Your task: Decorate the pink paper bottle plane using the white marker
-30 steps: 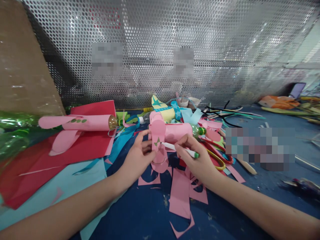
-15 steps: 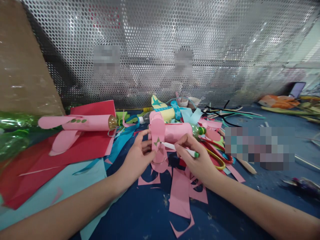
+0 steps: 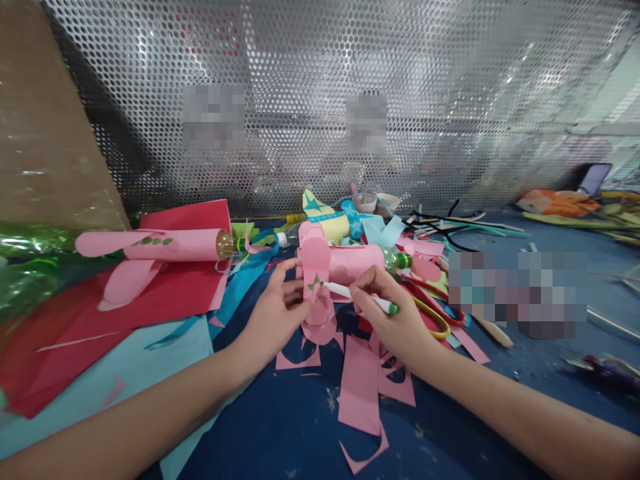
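Observation:
A bottle wrapped in pink paper [image 3: 356,261] lies sideways before me, its green cap to the right. Across it runs a pink paper wing [image 3: 316,253] with rounded ends. My left hand [image 3: 281,303] steadies the wing's near part from the left, thumb on its face and fingers curled at its edge. My right hand [image 3: 387,305] pinches a white marker [image 3: 339,290] with a green end. The marker's tip meets the wing at a small green star-like drawing [image 3: 314,284]. Below the hands lie pink paper offcuts [image 3: 360,390].
Another pink-wrapped bottle [image 3: 193,245] rests on red paper [image 3: 165,297] at left, with light blue sheets [image 3: 115,393] nearer. Red-and-yellow-handled scissors [image 3: 434,319] sit right of my right hand. A perforated metal panel [image 3: 300,87] stands behind, a cardboard sheet [image 3: 50,120] at left.
The marker's tip has shifted very slightly on the green drawing. Both hands and the pink-wrapped bottle stay almost where they were.

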A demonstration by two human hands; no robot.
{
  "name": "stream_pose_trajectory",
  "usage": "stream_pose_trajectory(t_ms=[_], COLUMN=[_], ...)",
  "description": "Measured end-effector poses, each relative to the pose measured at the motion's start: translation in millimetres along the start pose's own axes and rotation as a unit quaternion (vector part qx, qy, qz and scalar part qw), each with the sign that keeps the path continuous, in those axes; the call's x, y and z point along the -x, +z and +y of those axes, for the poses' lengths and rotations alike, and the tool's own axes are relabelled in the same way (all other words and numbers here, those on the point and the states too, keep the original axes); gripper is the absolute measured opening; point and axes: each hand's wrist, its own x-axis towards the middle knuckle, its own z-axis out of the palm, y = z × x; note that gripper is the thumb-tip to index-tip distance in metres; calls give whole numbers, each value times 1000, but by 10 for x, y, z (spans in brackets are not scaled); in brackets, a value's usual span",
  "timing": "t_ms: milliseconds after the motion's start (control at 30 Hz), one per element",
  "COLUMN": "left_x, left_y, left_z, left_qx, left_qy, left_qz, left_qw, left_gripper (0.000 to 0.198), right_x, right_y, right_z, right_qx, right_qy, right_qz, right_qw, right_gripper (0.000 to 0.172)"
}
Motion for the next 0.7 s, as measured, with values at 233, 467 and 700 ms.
stream_pose_trajectory(t_ms=[233,467,700], left_x=[3,6,19], left_y=[-1,-4,7], left_z=[7,6,17], left_qx=[-8,-10,-4], left_qy=[-3,0,-6], left_qz=[3,1,1], left_qw=[1000,1000,1000], left_gripper=[55,56,57], right_x=[-1,-15,-24], right_y=[1,12,7], right_z=[11,16,11], right_qx=[-4,-8,-10], right_qy=[6,6,7], right_qz=[0,0,1], right_qw=[1000,1000,1000], right_gripper=[17,18,19])
